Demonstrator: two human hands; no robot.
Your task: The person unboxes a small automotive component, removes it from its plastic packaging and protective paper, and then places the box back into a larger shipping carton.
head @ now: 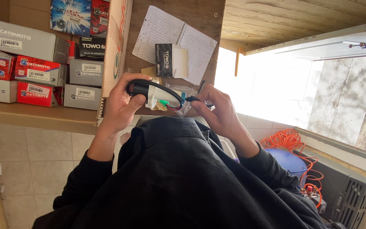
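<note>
Cylindrical white-and-black electrical part (pixel 155 94), with a black cable looped over its top and green, red and black leads at its near end, is sitting between both hands, just below the open spiral notebook (pixel 172 40) lying on the wooden counter (pixel 39 113). Left hand (pixel 121 104) is wrapping around the black end of the part, thumb pressing along its side, fingers closed on it. Right hand (pixel 217 108) is pinching the small dark connector (pixel 193 99) at the cable's end, fingertips drawn together on it, just right of the part. Clear plastic bag (pixel 183 101) is lying under the part, below the notebook. Small black-and-white carton (pixel 171 60) is resting on the notebook's middle. Brown cardboard box flap (pixel 116 46) is standing just left of the notebook. Stacked grey and red parts boxes (pixel 30 63) are sitting well left of the notebook, beyond the flap. Orange coiled cord (pixel 291 146) is lying well to the lower right of the notebook, beside a blue round object (pixel 284 161). Black sleeves and dark garment (pixel 183 182) are filling the lower view.
</note>
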